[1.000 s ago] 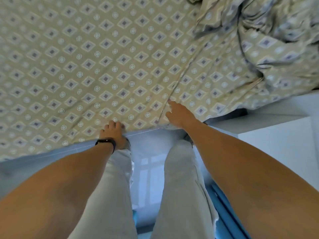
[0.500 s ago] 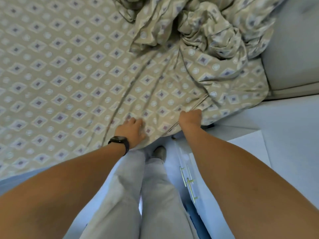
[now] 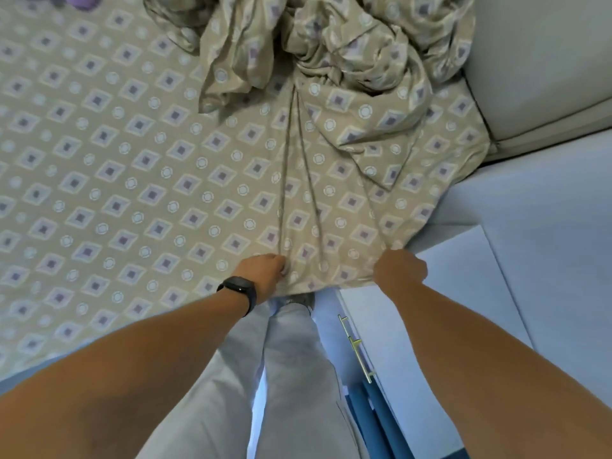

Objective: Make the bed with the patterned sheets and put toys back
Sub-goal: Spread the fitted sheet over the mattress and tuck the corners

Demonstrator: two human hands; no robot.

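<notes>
A: Sheet (image 3: pixel 139 180) is spread flat over most of the bed; the far right part is bunched in a crumpled heap (image 3: pixel 347 51) near the headboard (image 3: pixel 543 61). The near edge is gripped by both hands.

B: Grip state?

A: Left hand (image 3: pixel 265 271) is curled onto the hem, fabric pinched. Right hand (image 3: pixel 399 270) is fisted on the corner; its fingertips are hidden, so a clamp on cloth is inferred from the taut creases.

B: Toys?

A: A purple shape (image 3: pixel 81 0) is seen at the top edge, possibly a toy; too cropped to confirm.

B: Risks?

A: If the pull is uneven, the heap may be dragged rather than unfolded. The hem could slip from the left pinch.
</notes>
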